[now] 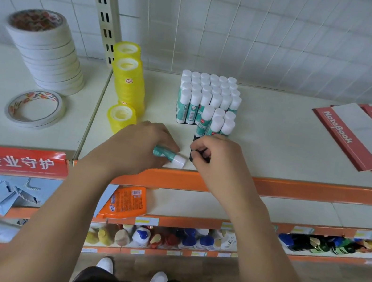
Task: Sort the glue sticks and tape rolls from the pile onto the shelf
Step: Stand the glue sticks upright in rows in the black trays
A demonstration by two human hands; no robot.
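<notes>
In the left hand [139,147], fingers curled, a lying glue stick [172,157] is gripped at the shelf [278,144] front. An upright stick [201,126] is pinched at its base by the right hand [218,164], beside the standing block [209,95]; it should be seated flush before release.

1. Bare cream shelf board [275,136] lies open between the upright white-capped teal glue sticks [209,95] and the red-and-white notebooks [365,132].
2. A narrower lane separates those sticks from the stacked yellow tape rolls [128,81].
3. The left hand [139,147] with a lying glue stick [172,157] and the right hand [218,161] with a standing glue stick [201,124] crowd the front edge.
</notes>
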